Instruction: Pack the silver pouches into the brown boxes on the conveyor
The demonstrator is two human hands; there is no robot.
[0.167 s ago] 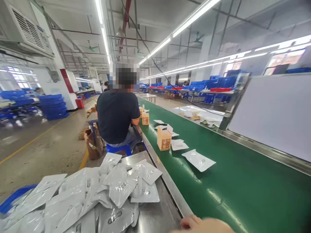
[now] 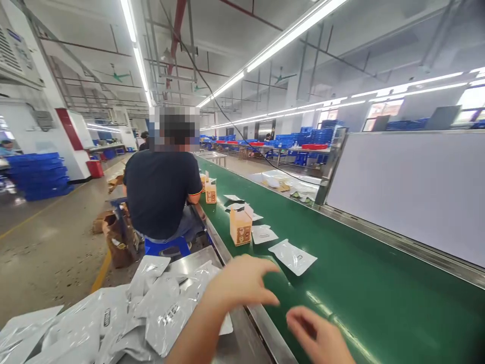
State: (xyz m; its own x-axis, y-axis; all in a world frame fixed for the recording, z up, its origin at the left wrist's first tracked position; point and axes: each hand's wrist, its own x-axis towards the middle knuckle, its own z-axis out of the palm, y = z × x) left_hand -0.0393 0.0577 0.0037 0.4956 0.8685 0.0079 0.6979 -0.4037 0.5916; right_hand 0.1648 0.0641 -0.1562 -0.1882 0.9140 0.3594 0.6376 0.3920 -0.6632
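The left hand (image 2: pixel 242 280) is hanging over the near side of a long green conveyor belt (image 2: pixel 371 273), its thumb and fingers spreading apart with nothing showing between them. The right hand (image 2: pixel 320 336) is hanging low at the bottom of the view, its fingers curling toward the thumb around a dark hollow; blur is hiding whether the tips are meeting, so whether it is pinching anything cannot be told.

A glossy, flat white plastic pouch with a small dark mark (image 2: pixel 293 257) is lying on the belt just beyond the left fingertips, apart from both hands. Behind it, an orange-and-brown cardboard carton with raised top flaps (image 2: pixel 241 230) is standing upright, a second white pouch (image 2: pixel 264 234) lying just beside it. A heap of similar white pouches (image 2: pixel 94 323) is covering much of the grey metal tabletop (image 2: pixel 246 346) on the left, the left forearm passing in front of it. Further along, a person in a dark shirt (image 2: pixel 162 192) is sitting beside the belt.

Handling the nearest pouch well is probably calling for a light pinch at one edge, since slick film is likely to be slipping under a flat palm; keeping the wrist clear of the carton seems wise.
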